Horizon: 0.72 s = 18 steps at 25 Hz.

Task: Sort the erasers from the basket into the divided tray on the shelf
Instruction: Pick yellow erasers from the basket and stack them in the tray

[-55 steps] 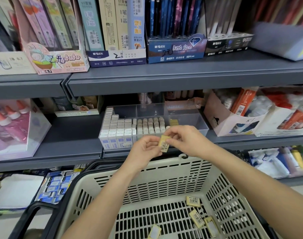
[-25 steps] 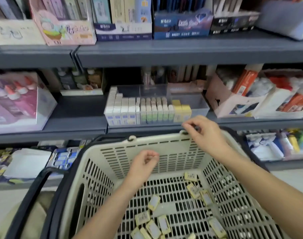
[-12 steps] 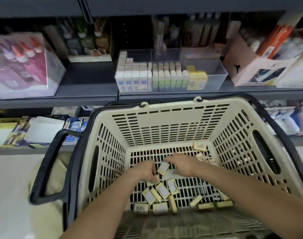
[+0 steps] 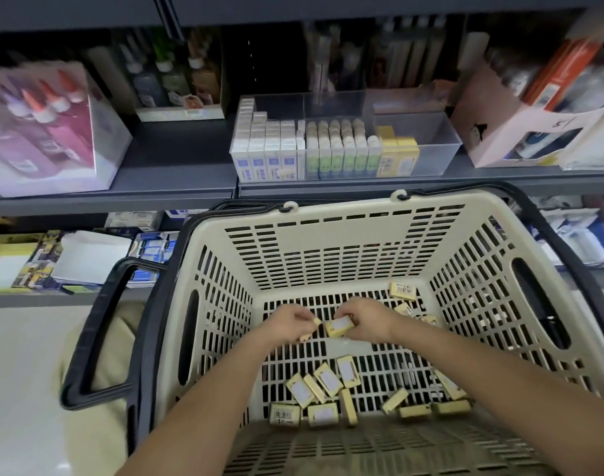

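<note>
A beige slotted basket point(image 4: 341, 231) with black handles stands below the shelf. Several yellow erasers point(image 4: 328, 379) lie loose on its floor. Both hands are down inside it, near the middle. My right hand point(image 4: 369, 321) pinches one yellow eraser point(image 4: 340, 327) by its end. My left hand point(image 4: 288, 319) is closed around a small yellow eraser point(image 4: 311, 329), mostly hidden by the fingers. On the shelf above stands the clear divided tray point(image 4: 441, 149), holding rows of white, green and yellow erasers.
A pink box of glue bottles point(image 4: 43, 128) sits at the shelf's left, and cardboard boxes point(image 4: 520, 132) at the right. The tray's right compartment holds three yellow erasers point(image 4: 398, 156) at its left end. Packs and booklets point(image 4: 87, 259) lie on the lower shelf.
My right hand left the tray and both hands dropped into the basket. The view tilted down. Each hand has closed on a yellow eraser and lifted slightly off the basket floor.
</note>
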Available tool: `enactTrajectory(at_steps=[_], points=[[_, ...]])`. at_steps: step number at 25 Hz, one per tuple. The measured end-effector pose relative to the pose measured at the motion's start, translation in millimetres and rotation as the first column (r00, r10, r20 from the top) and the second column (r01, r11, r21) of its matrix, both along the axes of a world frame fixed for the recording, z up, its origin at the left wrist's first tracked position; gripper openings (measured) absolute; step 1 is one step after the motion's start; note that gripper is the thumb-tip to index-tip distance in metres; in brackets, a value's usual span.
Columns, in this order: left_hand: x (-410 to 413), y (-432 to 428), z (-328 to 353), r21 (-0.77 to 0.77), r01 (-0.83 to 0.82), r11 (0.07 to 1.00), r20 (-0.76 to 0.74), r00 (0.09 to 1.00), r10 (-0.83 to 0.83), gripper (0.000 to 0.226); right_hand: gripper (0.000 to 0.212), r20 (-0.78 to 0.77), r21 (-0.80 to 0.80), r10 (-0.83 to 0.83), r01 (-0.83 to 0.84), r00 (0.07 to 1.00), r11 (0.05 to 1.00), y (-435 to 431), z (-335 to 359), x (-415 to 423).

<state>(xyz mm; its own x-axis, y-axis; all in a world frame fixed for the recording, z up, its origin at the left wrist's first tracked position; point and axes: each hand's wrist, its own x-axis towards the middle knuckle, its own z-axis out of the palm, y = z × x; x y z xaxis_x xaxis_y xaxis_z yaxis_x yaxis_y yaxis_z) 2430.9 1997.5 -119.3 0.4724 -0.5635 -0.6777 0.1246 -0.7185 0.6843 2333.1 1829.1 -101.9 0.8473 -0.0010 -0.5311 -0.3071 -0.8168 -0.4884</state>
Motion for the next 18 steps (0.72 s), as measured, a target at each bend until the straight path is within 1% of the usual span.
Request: enactTrajectory(at_steps=[1,2,4,5,7,8,10,13,14,16,18], points=[[1.8,-0.9,3.2,-0.035,-0.11,0.993,-0.109,0.988,0.106,0.012,0.026,-0.015,0.082,-0.073,0.074,0.997,0.994,-3.2,5.4,1.3],[2.5,-1.5,6.1,-0.052,-0.188,0.981,-0.207,0.963,0.173,0.011,0.024,-0.047,0.164,-0.148,0.153,0.988,0.974,-5.2,11.6,2.3],[2.3,-2.0,9.8,-0.076,-0.277,0.958,-0.324,0.915,0.239,0.018,0.019,-0.11,0.268,-0.256,0.277,0.96,0.923,-6.9,22.3,2.8],[2.4,-2.2,10.8,-0.091,-0.318,0.944,-0.36,0.894,0.266,0.02,0.018,-0.116,0.291,-0.273,0.296,0.955,0.91,-7.3,25.9,3.3],[3.7,-3.3,15.4,-0.1,-0.379,0.92,-0.407,0.859,0.31,0.013,0.021,-0.104,0.321,-0.263,0.282,0.959,0.904,-7.0,32.0,6.2],[4.2,-3.9,18.6,-0.086,-0.381,0.92,-0.423,0.851,0.313,0.01,0.022,-0.101,0.338,-0.252,0.272,0.962,0.901,-5.8,34.3,8.0],[2.5,-4.8,24.2,-0.064,-0.319,0.945,-0.461,0.85,0.256,0.011,0.022,-0.099,0.371,-0.239,0.259,0.966,0.892,-1.9,36.9,11.4],[-0.8,-4.5,27.2,-0.069,-0.262,0.963,-0.56,0.808,0.179,0.02,0.009,-0.036,0.406,-0.247,0.241,0.968,0.882,1.1,37.1,13.8],[-0.5,-4.1,27.7,-0.076,-0.26,0.963,-0.594,0.787,0.166,0.025,0.011,-0.021,0.425,-0.269,0.252,0.963,0.87,0.4,36.6,14.2],[1.5,-4.5,27.9,-0.108,-0.25,0.962,-0.661,0.741,0.119,0.039,0.022,-0.034,0.469,-0.286,0.268,0.958,0.842,-2.2,37.1,15.0],[1.9,-5.7,27.0,-0.146,-0.217,0.965,-0.696,0.716,0.056,0.048,0.025,-0.049,0.458,-0.225,0.222,0.973,0.861,-1.2,36.2,15.3]])
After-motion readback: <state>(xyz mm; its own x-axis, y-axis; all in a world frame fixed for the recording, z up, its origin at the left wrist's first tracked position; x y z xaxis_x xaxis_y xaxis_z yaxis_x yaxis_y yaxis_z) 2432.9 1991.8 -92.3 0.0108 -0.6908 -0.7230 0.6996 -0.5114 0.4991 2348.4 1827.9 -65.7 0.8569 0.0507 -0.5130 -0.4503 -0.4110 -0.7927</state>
